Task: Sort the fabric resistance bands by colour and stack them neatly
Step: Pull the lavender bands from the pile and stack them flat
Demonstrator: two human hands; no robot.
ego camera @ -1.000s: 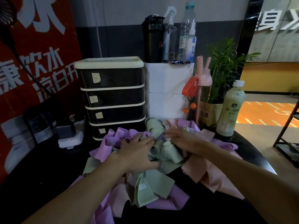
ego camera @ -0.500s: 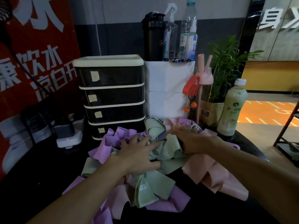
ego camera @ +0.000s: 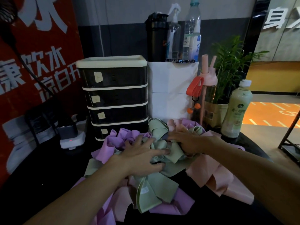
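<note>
A tangled heap of fabric resistance bands lies on the dark round table. Green bands run through the middle, purple bands spread to the left and front, and pink bands lie to the right. My left hand rests on top of the heap with fingers spread and slightly curled into the green bands. My right hand grips a bunch of green band, fingers curled round it. The undersides of both hands are hidden.
A black drawer unit stands behind the heap, with a white box beside it. A pink bottle, a potted plant and a pale green drink bottle stand at the back right. A charger sits at the left.
My right hand has closed round a green band and drawn it slightly toward the middle. My left hand has spread and pressed further onto the heap.
</note>
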